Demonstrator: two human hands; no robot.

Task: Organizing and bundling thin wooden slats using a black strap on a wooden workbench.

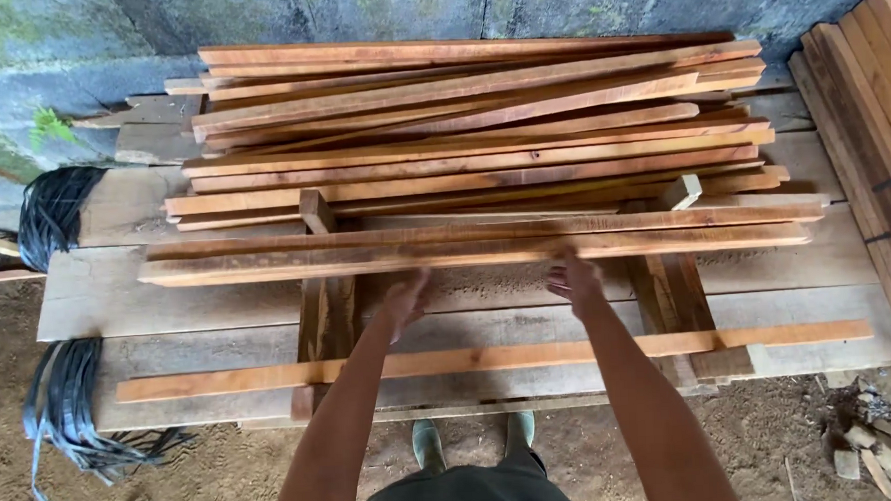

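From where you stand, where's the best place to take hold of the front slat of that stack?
Probably its middle stretch, from the near side. The front slat lies flat and crosswise, its near long edge free. The left hand and right hand already sit close to that edge, spaced either side of centre, so a long piece should lift level.

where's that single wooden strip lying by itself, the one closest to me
In the head view, the single wooden strip lies lengthwise across the near edge of the plank platform, under both forearms and apart from the stack of strips farther back.
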